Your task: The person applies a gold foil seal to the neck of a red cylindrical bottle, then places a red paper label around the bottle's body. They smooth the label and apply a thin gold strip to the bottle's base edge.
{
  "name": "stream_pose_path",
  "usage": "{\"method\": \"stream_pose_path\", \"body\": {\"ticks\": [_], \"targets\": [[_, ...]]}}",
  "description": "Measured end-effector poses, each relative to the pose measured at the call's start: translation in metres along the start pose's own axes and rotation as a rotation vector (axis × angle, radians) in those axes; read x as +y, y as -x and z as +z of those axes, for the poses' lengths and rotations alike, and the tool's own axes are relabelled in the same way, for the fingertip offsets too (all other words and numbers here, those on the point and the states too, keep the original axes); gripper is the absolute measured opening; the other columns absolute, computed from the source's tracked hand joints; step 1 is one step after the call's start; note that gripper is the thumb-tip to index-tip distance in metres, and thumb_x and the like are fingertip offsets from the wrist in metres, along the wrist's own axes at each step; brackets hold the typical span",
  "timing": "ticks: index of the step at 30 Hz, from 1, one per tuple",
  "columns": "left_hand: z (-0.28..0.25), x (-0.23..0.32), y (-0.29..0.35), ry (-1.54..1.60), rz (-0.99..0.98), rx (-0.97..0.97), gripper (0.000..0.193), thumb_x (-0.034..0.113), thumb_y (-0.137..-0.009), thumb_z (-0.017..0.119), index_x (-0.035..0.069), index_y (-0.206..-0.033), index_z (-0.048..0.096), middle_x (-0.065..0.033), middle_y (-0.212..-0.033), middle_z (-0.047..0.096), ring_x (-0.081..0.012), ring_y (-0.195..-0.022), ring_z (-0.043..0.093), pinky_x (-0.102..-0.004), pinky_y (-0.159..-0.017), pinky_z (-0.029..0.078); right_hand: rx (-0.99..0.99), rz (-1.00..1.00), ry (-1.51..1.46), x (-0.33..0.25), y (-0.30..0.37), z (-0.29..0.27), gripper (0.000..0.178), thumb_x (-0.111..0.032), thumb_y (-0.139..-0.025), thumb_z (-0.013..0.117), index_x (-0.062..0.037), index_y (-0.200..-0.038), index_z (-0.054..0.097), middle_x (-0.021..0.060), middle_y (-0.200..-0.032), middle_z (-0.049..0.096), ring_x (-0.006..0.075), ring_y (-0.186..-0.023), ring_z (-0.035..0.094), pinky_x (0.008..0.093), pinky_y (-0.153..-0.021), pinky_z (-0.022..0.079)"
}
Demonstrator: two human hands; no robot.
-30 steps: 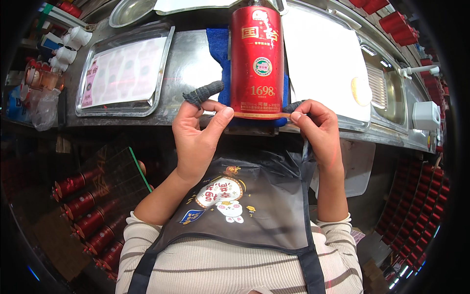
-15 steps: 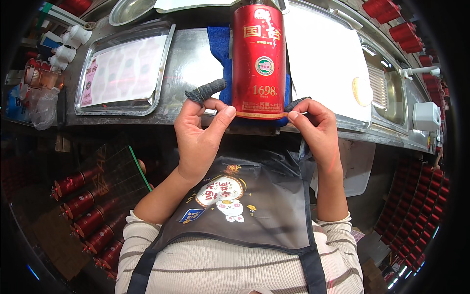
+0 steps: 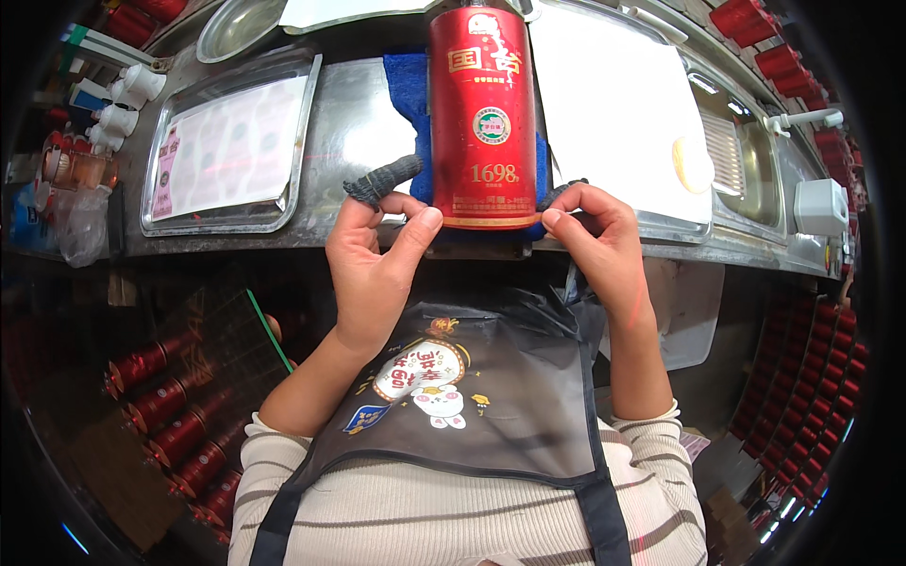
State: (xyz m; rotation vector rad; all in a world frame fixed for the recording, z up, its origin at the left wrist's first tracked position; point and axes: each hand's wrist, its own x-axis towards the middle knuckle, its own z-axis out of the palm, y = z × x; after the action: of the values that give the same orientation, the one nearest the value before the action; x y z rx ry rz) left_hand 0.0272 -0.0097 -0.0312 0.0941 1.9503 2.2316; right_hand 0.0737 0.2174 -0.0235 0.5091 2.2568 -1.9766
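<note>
Bare steel left of bottle — tray beyond

Your red bottle at the top centre has a glossy, smooth lacquered look with gold print. It lies on a blue, fuzzy cloth pad. The worktop is brushed metal, dull-shiny, as is the tray at upper left. Your left index finger wears a grey knitted cot. Your apron is thin, slightly sheer dark plastic.
</note>
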Motion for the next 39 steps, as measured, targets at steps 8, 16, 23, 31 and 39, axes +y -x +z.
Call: {"method": "stream_pose_path", "body": {"ticks": [8, 16, 23, 31, 39], "targets": [[-0.002, 0.0, 0.0, -0.004, -0.023, -0.01, 0.042, -0.001, -0.09, 0.07, 0.0, -0.13, 0.058, -0.0002, -0.092, 0.064, -0.0029, -0.078, 0.055, -0.0169, -0.065, 0.044, -0.01, 0.023, 0.023, -0.002, 0.0, 0.0, 0.011, -0.009, -0.089, 0.069, -0.0001, -0.085, 0.063, -0.0036, -0.08, 0.059, 0.0003, -0.066, 0.05, 0.0184, -0.058, 0.039], [-0.014, -0.005, -0.004, -0.114, -0.012, 0.012, 0.039, 0.003, -0.093, 0.067, 0.0, -0.131, 0.058, -0.0057, -0.108, 0.068, -0.0081, -0.097, 0.059, -0.0225, -0.084, 0.048, 0.076, 0.012, 0.129, -0.007, 0.003, 0.001, 0.008, -0.008, -0.087, 0.069, -0.0009, -0.091, 0.066, -0.003, -0.078, 0.06, 0.0002, -0.062, 0.047, 0.0188, -0.056, 0.037], [-0.01, -0.003, -0.018, -0.197, 0.095, -0.173, 0.063, 0.022, -0.094, 0.071, -0.003, -0.145, 0.043, -0.0167, -0.145, 0.05, -0.0207, -0.133, 0.046, -0.0356, -0.114, 0.032, 0.247, 0.053, 0.214, -0.008, 0.004, -0.014, 0.016, -0.006, -0.09, 0.063, -0.001, -0.105, 0.066, -0.0036, -0.073, 0.06, 0.0007, -0.058, 0.046, 0.0192, -0.054, 0.037], [0.003, -0.007, -0.016, 0.032, -0.046, -0.25, 0.069, 0.021, -0.095, 0.07, -0.007, -0.147, 0.036, -0.0199, -0.148, 0.045, -0.0232, -0.137, 0.043, -0.0366, -0.115, 0.031, 0.01, 0.036, -0.092, -0.021, 0.004, 0.021, 0.038, -0.018, -0.088, 0.079, -0.0031, -0.112, 0.054, 0.0002, -0.076, 0.063, 0.0002, -0.061, 0.052, 0.018, -0.053, 0.04], [0.001, -0.005, -0.015, 0.035, -0.064, -0.273, 0.07, 0.02, -0.096, 0.07, -0.007, -0.149, 0.033, -0.0201, -0.152, 0.042, -0.0231, -0.138, 0.042, -0.0371, -0.115, 0.032, -0.05, 0.052, -0.183, -0.017, 0.002, 0.017, 0.036, -0.016, -0.091, 0.076, -0.0039, -0.114, 0.051, 0.0031, -0.086, 0.065, 0.0026, -0.069, 0.058, 0.0177, -0.059, 0.044]]}}
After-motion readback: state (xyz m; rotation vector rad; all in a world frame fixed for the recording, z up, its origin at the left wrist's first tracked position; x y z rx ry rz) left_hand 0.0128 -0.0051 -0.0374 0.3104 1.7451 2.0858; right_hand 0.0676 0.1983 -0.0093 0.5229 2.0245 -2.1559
